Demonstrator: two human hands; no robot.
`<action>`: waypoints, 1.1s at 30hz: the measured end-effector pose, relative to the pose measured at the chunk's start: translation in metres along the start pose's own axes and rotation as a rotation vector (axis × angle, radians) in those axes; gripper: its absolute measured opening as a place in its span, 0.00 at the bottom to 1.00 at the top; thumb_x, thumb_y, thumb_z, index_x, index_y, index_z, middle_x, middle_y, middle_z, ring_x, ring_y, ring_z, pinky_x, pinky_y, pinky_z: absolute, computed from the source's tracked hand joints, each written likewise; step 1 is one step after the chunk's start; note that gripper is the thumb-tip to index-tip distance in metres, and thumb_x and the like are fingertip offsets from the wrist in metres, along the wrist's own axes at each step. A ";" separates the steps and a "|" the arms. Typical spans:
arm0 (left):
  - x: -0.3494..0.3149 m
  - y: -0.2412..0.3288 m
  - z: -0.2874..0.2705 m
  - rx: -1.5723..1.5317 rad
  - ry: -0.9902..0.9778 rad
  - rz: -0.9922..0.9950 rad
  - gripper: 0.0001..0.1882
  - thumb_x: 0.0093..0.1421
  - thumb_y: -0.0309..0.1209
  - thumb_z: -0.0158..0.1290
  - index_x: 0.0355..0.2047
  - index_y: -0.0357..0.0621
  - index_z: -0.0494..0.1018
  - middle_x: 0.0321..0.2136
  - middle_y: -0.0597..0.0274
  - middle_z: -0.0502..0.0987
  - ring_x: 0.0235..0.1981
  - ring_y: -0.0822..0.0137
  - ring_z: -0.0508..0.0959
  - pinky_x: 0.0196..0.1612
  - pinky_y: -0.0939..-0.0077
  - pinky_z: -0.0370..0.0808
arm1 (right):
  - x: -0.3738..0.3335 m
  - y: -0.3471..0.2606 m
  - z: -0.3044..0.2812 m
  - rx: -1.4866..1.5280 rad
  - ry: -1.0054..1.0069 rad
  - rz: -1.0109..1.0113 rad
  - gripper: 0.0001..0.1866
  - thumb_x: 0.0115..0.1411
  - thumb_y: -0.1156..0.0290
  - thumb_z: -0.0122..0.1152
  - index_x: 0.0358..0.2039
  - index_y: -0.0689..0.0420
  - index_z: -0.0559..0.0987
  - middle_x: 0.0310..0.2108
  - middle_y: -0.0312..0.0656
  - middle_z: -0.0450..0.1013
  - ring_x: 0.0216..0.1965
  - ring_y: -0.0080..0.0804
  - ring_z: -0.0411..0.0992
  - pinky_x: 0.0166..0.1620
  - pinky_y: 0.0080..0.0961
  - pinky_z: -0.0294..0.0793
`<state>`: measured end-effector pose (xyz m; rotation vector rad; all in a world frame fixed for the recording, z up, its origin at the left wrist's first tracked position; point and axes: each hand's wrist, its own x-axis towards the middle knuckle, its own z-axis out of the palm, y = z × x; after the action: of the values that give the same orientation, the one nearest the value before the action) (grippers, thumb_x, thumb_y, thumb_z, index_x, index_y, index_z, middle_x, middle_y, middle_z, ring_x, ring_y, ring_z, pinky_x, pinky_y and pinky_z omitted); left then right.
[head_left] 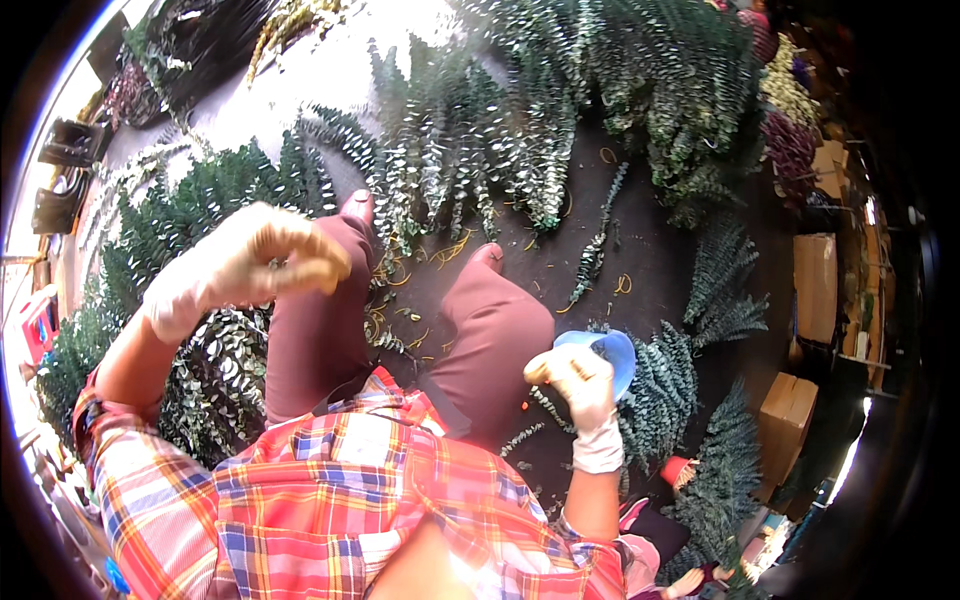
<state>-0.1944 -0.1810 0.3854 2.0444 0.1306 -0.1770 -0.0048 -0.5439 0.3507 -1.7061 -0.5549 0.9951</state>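
My left hand (270,255), in a pale glove stained tan at the fingers, is raised over my left thigh. Its fingers curl in toward the thumb, and anything pinched between them is too small to make out. Near my right knee, my right hand (580,385), gloved the same way, has its fingers folded; whatever they hold is hidden. Just beyond it is a light blue plastic tub (622,362), partly covered by that hand. Leafy green eucalyptus-like branches (215,375) lie beside my left leg, under my left forearm. A single leafy sprig (598,245) rests on the dark floor ahead.
Large bunches of foliage (470,140) spread across the far side, with more bunches (725,460) at right. Yellow rubber bands (455,248) are scattered between my feet. Cardboard boxes (815,290) stand at the right edge. Another person's hand (688,583) shows at lower right.
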 end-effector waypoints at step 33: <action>0.261 -0.440 0.053 -1.319 0.924 -0.528 0.24 0.46 0.16 0.49 0.47 0.41 0.67 0.31 0.60 0.77 0.25 0.67 0.78 0.29 0.71 0.79 | 0.530 0.246 0.009 -0.083 0.314 0.137 0.25 0.56 0.78 0.55 0.55 0.66 0.65 0.54 0.48 0.66 0.52 0.34 0.67 0.56 0.26 0.63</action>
<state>-0.0155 -0.0209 -0.0695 0.6001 1.0495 0.4511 0.2543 -0.2240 -0.0644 -1.9493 -0.2806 0.7852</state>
